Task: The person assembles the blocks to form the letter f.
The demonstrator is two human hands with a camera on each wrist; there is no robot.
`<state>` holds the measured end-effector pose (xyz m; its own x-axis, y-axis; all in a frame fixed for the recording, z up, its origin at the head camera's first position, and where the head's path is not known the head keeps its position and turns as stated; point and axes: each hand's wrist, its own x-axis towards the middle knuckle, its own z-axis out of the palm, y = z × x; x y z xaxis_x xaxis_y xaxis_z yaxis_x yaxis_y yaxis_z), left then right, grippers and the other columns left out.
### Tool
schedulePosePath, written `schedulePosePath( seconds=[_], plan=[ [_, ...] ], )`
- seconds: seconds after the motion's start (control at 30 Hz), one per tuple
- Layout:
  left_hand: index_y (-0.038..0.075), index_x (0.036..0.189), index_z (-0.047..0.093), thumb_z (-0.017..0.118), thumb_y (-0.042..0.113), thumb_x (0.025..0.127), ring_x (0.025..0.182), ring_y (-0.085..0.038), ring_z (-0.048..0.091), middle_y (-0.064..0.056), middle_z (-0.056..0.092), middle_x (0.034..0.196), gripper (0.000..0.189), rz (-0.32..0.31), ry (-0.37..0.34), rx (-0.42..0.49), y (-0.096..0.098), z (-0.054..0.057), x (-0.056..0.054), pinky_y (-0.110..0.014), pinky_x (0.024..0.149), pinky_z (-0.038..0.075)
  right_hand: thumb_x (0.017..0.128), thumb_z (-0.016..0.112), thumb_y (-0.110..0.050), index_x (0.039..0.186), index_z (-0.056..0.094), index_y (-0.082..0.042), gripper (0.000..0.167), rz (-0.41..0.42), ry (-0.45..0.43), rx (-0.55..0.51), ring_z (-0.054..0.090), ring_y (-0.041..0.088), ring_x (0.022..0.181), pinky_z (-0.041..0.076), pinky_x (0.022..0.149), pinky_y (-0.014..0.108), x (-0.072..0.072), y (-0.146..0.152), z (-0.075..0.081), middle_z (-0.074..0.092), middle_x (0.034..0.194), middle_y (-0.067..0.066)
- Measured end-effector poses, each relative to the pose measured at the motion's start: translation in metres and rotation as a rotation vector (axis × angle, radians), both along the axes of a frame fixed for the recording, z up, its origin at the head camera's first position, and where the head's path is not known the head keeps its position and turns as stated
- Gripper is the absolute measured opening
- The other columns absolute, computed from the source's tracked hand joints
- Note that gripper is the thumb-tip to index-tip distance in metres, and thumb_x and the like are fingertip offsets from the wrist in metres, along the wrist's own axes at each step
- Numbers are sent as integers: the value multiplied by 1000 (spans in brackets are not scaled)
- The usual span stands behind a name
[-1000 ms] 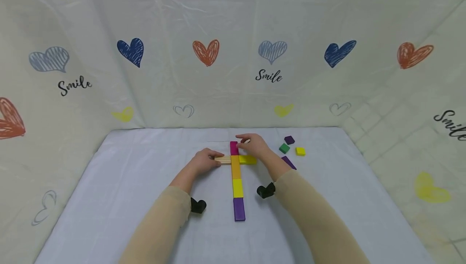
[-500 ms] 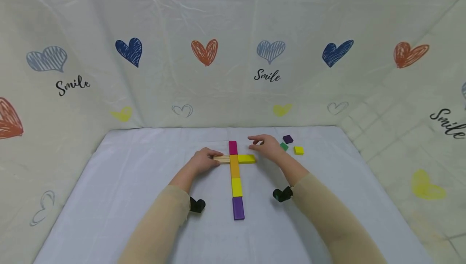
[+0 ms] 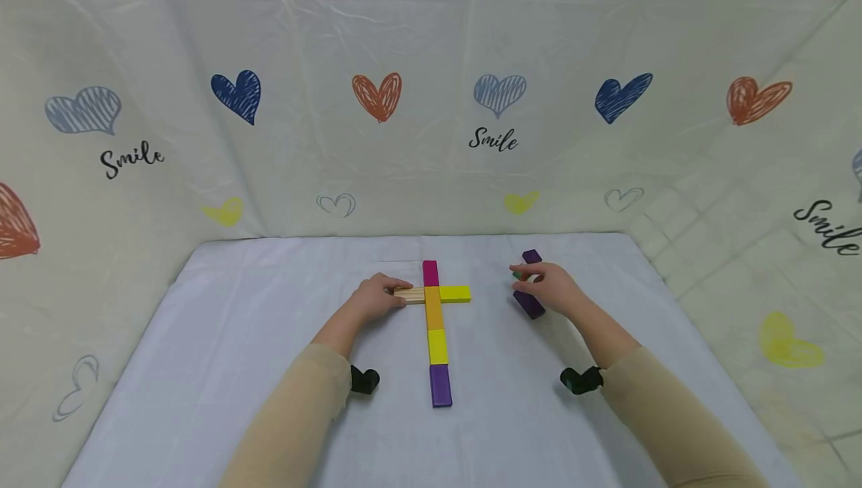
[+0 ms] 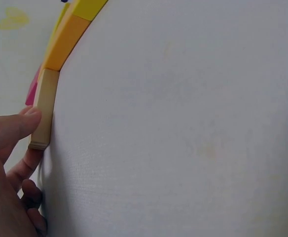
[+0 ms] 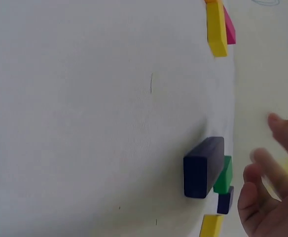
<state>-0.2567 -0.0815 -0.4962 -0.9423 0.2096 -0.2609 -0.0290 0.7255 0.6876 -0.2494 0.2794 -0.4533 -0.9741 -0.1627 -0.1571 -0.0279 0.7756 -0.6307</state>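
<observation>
My left hand (image 3: 373, 298) pinches the bare-wood block (image 4: 46, 98) — probably light, stiff, best held by its sides — while my right hand (image 3: 554, 287), loosely spread, holds nothing.

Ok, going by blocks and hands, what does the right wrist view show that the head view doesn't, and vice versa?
Only the right wrist view: the loose yellow block, probably behind the hand in the head view.

Only the head view: the left hand pinching the plain wood block, plus the row's yellow block and the purple end block.

Both: the right hand, long loose purple block, green block, small purple block, yellow side block, magenta block and orange block, the last barely showing at the wrist.
</observation>
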Motion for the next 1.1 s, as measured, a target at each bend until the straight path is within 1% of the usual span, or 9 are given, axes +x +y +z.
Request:
schedulePosePath(
  seconds=[0.1,0.2,0.27,0.4,0.6,0.73,0.9,1.1],
  plan=[
    [29,125,71,68,24,93,113,-29,46,-7,55,124,32,2,0,0,0,0,0,-50,100,40,94,68,-25,134,63,-10,43,-4,-17,0,52,26,93,45,69,33,4,10,2,63,113,10],
    [30,125,71,68,24,93,111,-28,47,-6,55,122,32,5,-3,3,-1,-1,0,-49,99,41,95,68,-26,136,61,-9,45,-2,-48,15,52,27,95,45,71,33,6,16,4,61,115,12],
    [30,125,71,68,24,93,110,-27,47,-6,56,122,32,5,-6,4,-2,-2,-1,-48,99,41,95,67,-28,137,60,-9,47,8,-71,43,51,27,97,45,73,33,7,19,4,61,117,13],
    [30,124,71,68,24,93,111,-28,46,-6,56,122,32,4,-6,6,-2,-3,-1,-49,99,41,93,69,-29,139,58,-9,51,33,-109,98,52,27,99,44,75,34,6,21,0,61,118,13],
    [31,124,71,68,25,93,113,-29,45,-6,55,124,31,5,-14,11,-1,-3,-1,-51,100,40,92,71,-28,139,56,-6,54,59,-124,148,54,28,98,46,77,38,4,21,-8,63,114,14],
    [32,124,71,69,26,93,114,-29,44,-6,55,125,31,9,-19,11,-1,-4,-1,-51,101,39,92,71,-28,139,56,-6,54,63,-146,153,56,27,96,48,79,39,2,22,-13,63,113,14],
    [31,123,71,69,25,93,113,-29,46,-6,56,123,31,6,-3,13,-1,-3,-1,-51,101,39,92,71,-26,138,56,-5,52,66,-166,157,56,26,94,50,79,39,1,22,-16,62,112,16],
    [30,124,71,69,25,93,111,-28,46,-6,56,122,31,2,4,10,-2,-3,-2,-51,100,39,91,72,-25,131,57,-6,47,36,-187,137,58,28,97,50,83,43,-2,16,-17,61,114,18]
  ],
)
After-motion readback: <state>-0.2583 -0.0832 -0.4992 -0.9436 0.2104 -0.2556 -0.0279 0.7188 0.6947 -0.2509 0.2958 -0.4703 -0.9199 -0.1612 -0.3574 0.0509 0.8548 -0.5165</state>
